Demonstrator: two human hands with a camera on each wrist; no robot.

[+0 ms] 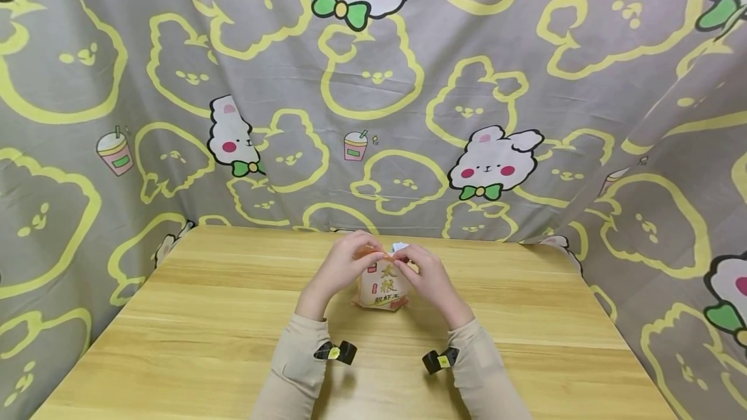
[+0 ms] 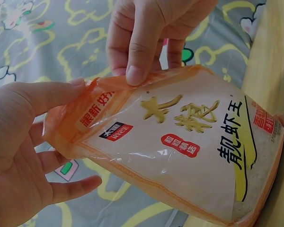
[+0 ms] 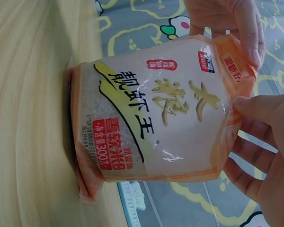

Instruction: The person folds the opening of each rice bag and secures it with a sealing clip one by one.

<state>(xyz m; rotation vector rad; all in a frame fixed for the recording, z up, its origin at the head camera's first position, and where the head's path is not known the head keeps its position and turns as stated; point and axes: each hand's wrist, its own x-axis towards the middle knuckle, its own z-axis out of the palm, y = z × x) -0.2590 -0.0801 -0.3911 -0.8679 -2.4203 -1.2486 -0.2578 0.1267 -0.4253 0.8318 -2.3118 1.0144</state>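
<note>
An orange-edged plastic bag of rice (image 1: 382,287) stands upright on the table, with gold and black lettering on its pale front. My left hand (image 1: 341,266) pinches one side of its top edge, the thumb in front and the fingers behind. At the other side of that edge, my right hand (image 1: 427,271) pinches the film between thumb and fingers. The left wrist view shows the bag's crumpled orange top (image 2: 66,127) between both hands. Rice grains show through the clear lower part (image 3: 92,90) in the right wrist view. Whether the top is torn I cannot tell.
The wooden table (image 1: 204,323) reaches back to a grey curtain (image 1: 397,180) printed with cartoon rabbits, which also hangs at both sides. Behind the bag lies a pale blue and white item (image 3: 132,201), mostly hidden, with ruler-like marks along its edge.
</note>
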